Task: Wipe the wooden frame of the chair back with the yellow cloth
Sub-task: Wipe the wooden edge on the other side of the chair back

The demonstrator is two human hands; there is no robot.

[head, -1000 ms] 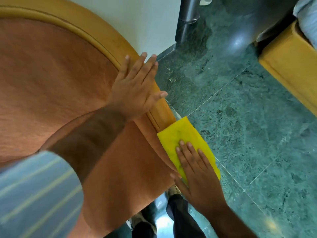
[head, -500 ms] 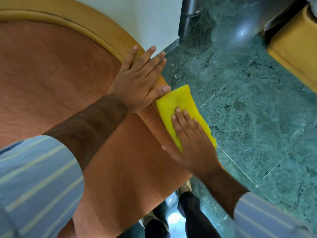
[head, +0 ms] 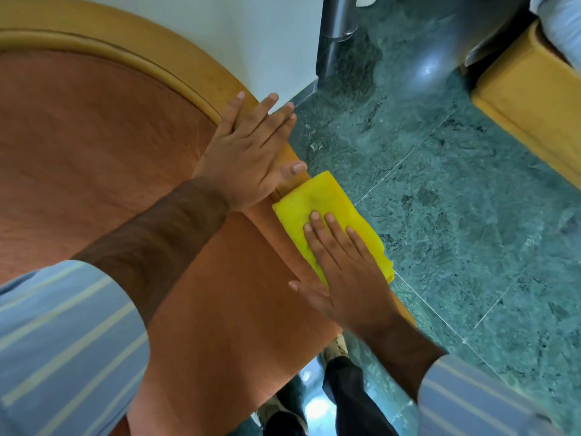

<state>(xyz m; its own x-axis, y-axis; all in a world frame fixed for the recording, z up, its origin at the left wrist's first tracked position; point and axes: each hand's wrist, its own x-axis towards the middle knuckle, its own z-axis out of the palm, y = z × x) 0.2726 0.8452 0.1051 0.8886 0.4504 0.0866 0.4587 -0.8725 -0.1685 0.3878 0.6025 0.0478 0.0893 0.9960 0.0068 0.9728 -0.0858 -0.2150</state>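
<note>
On wooden frame point(head: 195, 69), yellow cloth point(head: 323, 202), green marble floor point(head: 456, 215)

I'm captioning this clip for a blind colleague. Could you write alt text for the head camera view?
A person's right hand presses a folded yellow cloth flat on the curved wooden frame of an orange upholstered chair back. The left hand lies flat on the frame just above, over a green marble floor.

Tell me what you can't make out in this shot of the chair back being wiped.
Head view only:
- Wooden frame under the yellow cloth: covered by cloth and right hand.
- Frame beneath the left hand: hidden by the palm.
- Chair's lower part: cut off by the bottom edge.
- Shoes: mostly behind the chair.
</note>
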